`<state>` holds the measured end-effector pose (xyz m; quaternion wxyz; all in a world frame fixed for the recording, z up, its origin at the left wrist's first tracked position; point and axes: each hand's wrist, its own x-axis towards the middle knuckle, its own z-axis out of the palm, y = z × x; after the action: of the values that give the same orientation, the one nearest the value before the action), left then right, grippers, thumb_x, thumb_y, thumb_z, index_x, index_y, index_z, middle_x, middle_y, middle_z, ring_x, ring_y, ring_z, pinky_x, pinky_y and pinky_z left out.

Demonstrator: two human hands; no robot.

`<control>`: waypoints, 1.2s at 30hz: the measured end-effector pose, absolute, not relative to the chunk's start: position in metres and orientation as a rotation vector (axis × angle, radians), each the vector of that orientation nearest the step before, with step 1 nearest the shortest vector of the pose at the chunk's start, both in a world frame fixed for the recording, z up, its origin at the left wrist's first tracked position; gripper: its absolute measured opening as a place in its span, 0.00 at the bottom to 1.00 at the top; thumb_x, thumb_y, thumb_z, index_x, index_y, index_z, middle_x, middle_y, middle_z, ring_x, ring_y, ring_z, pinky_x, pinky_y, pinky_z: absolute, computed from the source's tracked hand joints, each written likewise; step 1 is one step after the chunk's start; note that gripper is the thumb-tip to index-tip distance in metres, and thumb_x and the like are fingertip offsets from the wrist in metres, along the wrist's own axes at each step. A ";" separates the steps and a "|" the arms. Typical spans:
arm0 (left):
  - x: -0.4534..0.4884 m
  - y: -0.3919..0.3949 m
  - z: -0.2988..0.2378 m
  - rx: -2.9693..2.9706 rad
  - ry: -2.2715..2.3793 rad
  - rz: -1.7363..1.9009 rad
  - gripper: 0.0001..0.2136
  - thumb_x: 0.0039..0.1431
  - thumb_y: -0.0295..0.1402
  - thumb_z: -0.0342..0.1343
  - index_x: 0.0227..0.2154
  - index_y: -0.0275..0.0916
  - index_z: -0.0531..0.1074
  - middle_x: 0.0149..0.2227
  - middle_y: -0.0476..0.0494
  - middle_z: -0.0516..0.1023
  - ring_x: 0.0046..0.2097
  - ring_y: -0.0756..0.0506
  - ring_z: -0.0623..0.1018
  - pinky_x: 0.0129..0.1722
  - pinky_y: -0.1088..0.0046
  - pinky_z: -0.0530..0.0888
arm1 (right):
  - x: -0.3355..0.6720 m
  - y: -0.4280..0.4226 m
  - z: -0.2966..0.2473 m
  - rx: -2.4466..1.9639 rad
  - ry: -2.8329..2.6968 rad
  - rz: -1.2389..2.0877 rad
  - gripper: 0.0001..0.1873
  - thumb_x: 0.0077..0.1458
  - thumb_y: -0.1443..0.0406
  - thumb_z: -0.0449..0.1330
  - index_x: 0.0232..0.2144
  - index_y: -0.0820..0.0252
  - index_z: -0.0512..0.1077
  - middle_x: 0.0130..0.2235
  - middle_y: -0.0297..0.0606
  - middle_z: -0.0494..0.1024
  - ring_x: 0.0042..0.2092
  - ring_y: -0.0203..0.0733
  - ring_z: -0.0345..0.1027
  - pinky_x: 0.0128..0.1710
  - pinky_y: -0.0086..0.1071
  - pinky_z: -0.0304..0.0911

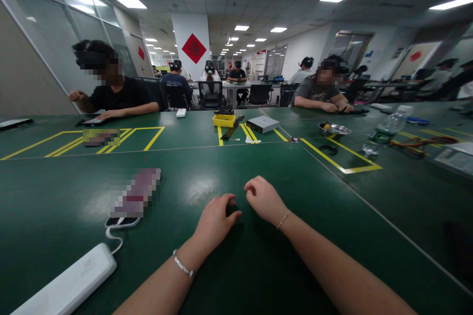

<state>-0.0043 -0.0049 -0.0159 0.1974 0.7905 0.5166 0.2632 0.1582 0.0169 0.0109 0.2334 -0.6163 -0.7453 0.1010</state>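
Leftmost on the dark green surface point(314, 197), toward its near edge, lies a white, oblong, round-cornered block point(74, 280), partly out of view. It looks like smooth plastic; I judge it stiff, fairly weighty and a little slick, best taken across its narrow width with fingers along both long sides. A thin white cable point(108, 231) loops from its far end; I expect it to be soft, and safer held by the plug than by the bend.

The cable meets the near end of a flat, rectangular phone with a purplish, blurred-out face point(138, 192), which lies between the block and the surface's far edge. I take it to be light, rigid and slippery, with a face that could crack; its long edges, away from the plug, offer the surest hold.

To its right, well apart from it, my left hand point(216, 219) is half spread, thumb away from the curved fingers, nothing between them. My right hand point(266, 202) comes next, close beside it but apart, fingers curled inward; I see nothing in it, yet cannot tell how closed it is.
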 end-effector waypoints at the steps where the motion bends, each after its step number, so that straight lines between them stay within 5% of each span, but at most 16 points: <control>1: -0.003 -0.006 -0.016 2.184 1.455 0.737 0.15 0.48 0.32 0.52 0.42 0.39 0.63 0.37 0.44 0.73 0.40 0.44 0.72 0.40 0.68 0.67 | 0.144 0.011 0.008 -1.587 -2.077 0.319 0.08 0.47 0.71 0.48 0.27 0.61 0.67 0.32 0.37 0.66 0.35 0.33 0.60 0.37 0.25 0.56; 6: -0.001 -0.009 -0.019 2.091 1.451 0.789 0.11 0.51 0.25 0.46 0.39 0.38 0.60 0.33 0.42 0.74 0.35 0.45 0.74 0.32 0.72 0.67 | 0.111 -0.010 0.001 -1.492 -2.073 0.382 0.04 0.49 0.70 0.49 0.25 0.62 0.64 0.31 0.37 0.64 0.33 0.34 0.58 0.35 0.28 0.56; 15: -0.001 -0.006 -0.021 1.958 1.407 0.824 0.13 0.54 0.25 0.43 0.44 0.37 0.57 0.37 0.40 0.74 0.38 0.45 0.74 0.37 0.70 0.69 | 0.133 0.004 0.000 -1.268 -2.065 0.618 0.06 0.45 0.72 0.53 0.29 0.61 0.68 0.32 0.34 0.69 0.35 0.33 0.61 0.38 0.28 0.57; 22: -0.001 -0.004 -0.026 2.052 1.384 0.730 0.19 0.57 0.28 0.39 0.52 0.38 0.52 0.41 0.39 0.72 0.41 0.45 0.73 0.39 0.69 0.67 | 0.134 0.017 -0.004 -1.335 -1.653 1.186 0.07 0.43 0.70 0.54 0.29 0.63 0.69 0.25 0.32 0.71 0.26 0.31 0.64 0.29 0.27 0.61; 26: -0.006 0.000 -0.025 1.930 1.431 0.771 0.17 0.56 0.27 0.39 0.50 0.37 0.55 0.36 0.43 0.73 0.36 0.47 0.73 0.36 0.71 0.67 | 0.188 0.039 0.012 -1.672 -1.571 0.808 0.09 0.46 0.66 0.53 0.31 0.63 0.71 0.28 0.36 0.72 0.29 0.34 0.65 0.31 0.30 0.61; 31: -0.007 0.003 -0.019 1.738 1.398 0.898 0.13 0.56 0.34 0.40 0.43 0.38 0.61 0.35 0.45 0.74 0.34 0.48 0.73 0.35 0.71 0.67 | 0.329 0.038 0.021 -2.281 -1.228 0.051 0.14 0.48 0.66 0.49 0.35 0.66 0.71 0.41 0.55 0.67 0.45 0.52 0.60 0.40 0.43 0.55; 36: -0.006 0.003 -0.016 1.704 1.352 0.920 0.15 0.56 0.37 0.39 0.44 0.37 0.61 0.32 0.46 0.74 0.32 0.49 0.72 0.35 0.71 0.68 | 0.402 0.011 0.004 -2.594 -0.823 0.062 0.18 0.46 0.68 0.48 0.38 0.72 0.71 0.43 0.70 0.63 0.48 0.66 0.55 0.34 0.50 0.52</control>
<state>-0.0061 0.0026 -0.0158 0.3800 0.6674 0.5294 0.3605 0.4016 0.0109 0.0043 0.2083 -0.9320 -0.2957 0.0224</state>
